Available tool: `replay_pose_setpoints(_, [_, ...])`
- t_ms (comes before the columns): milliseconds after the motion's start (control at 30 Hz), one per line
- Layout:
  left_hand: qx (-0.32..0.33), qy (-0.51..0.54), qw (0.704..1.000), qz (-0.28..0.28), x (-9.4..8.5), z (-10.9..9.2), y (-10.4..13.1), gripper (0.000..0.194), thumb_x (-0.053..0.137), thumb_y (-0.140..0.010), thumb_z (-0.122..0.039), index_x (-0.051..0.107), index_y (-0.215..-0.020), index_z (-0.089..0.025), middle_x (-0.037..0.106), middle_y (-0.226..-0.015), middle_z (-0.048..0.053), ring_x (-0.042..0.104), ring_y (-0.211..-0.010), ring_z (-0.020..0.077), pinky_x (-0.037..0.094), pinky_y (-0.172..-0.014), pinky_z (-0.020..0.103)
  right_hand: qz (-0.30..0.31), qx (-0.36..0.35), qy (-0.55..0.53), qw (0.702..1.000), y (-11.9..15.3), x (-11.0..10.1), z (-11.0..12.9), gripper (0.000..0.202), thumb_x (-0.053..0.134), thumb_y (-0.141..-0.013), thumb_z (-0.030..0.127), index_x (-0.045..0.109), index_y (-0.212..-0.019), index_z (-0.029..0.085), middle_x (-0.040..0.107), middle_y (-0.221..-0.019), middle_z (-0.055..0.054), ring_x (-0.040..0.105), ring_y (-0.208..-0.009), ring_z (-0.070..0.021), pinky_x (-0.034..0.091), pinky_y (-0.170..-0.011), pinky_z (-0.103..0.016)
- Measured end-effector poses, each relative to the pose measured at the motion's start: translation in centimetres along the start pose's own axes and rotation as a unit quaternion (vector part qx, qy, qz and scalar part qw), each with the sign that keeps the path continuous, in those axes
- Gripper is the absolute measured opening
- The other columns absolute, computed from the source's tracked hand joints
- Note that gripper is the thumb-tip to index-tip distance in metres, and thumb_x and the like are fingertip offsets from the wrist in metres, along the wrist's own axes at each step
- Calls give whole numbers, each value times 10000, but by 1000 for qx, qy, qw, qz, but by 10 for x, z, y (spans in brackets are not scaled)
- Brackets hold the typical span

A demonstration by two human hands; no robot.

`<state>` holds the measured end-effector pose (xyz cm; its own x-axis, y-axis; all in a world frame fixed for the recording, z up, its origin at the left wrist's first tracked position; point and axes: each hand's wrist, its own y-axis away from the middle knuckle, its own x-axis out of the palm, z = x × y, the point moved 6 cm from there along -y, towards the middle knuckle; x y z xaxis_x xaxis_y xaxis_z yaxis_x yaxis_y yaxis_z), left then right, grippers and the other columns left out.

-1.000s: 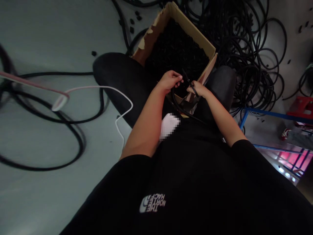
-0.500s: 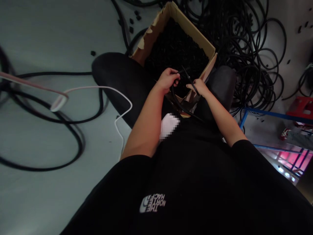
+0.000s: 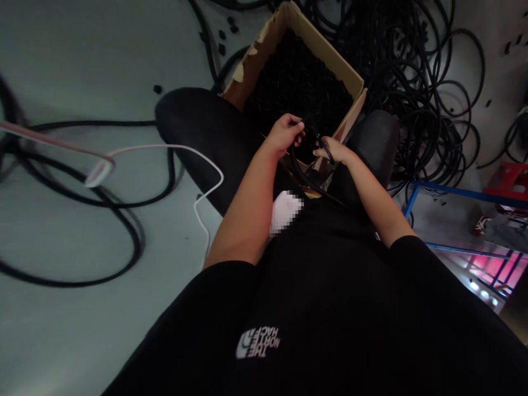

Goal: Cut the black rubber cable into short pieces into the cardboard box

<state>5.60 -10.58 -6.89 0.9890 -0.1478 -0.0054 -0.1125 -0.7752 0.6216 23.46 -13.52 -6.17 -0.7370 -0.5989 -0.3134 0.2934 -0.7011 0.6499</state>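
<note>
My left hand (image 3: pixel 286 135) is closed in a pinch on the end part of a black hose (image 3: pixel 303 175), which curves down from my fingers toward my lap. To its right, my right hand (image 3: pixel 335 149) grips a black scissors-like cutter (image 3: pixel 326 147), its far end up against the hose near my left fingertips. The dark blades blend into the background, so their exact position is hard to see. Both hands are over the near corner of a cardboard box (image 3: pixel 330 48) filled with small black pieces (image 3: pixel 295 77). The box stands between my knees.
A tangled heap of black hose (image 3: pixel 412 93) lies to the right of the box. More hose (image 3: pixel 136 242) loops over the floor at left, near a thin white cable (image 3: pixel 181 147). A blue metal frame (image 3: pixel 466 193) and a red stool (image 3: pixel 509 179) are at right.
The cutter in my right hand has turned, and its handles now look wider apart. My left hand has barely moved and keeps its grip on the hose.
</note>
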Motion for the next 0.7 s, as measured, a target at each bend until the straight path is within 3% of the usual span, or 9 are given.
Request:
replay_pose_setpoints(133, [-8, -31, 999, 44, 7, 3, 3, 194, 778, -980, -85, 644, -1020, -219, 663, -780, -8, 519, -583, 111, 369, -549, 203, 0, 18, 37, 999, 3, 0, 2, 327, 888, -806, 223, 580, -912, 245, 575, -814, 64, 562, -826, -172, 444, -758, -302])
replay_pose_setpoints(233, [-6, -26, 999, 46, 6, 4, 1, 199, 785, -954, -76, 644, -988, -213, 670, -761, -4, 484, -565, 100, 345, -520, 194, -27, 45, 56, 997, 7, -4, 5, 336, 909, -828, 276, 581, -897, 247, 608, -811, 41, 582, -825, -180, 443, -739, -302])
replay_pose_setpoints(400, [8, -1, 1000, 17, 2, 6, -6, 237, 845, -988, -184, 616, -1009, -236, 650, -759, -15, 498, -598, 112, 354, -538, 186, -73, 74, 71, 992, 11, -13, 7, 319, 858, -960, 392, 617, -824, 235, 610, -766, -6, 572, -789, -193, 412, -702, -305])
replay_pose_setpoints(567, [-7, -8, 1000, -2, 0, 10, -6, 346, 914, -1034, -297, 578, -1098, -245, 649, -860, 6, 616, -716, 166, 474, -683, 266, -115, 79, 56, 989, 11, -18, 6, 366, 862, -994, 429, 609, -804, 244, 634, -791, -30, 619, -816, -216, 457, -737, -305])
replay_pose_setpoints(700, [22, 11, 999, -28, -7, 9, -8, 447, 980, -1007, -456, 588, -1097, -262, 609, -815, -2, 602, -740, 176, 451, -648, 250, -131, 71, 90, 985, 11, -19, 9, 403, 889, -1016, 430, 615, -793, 236, 630, -788, -37, 649, -855, -232, 452, -759, -304])
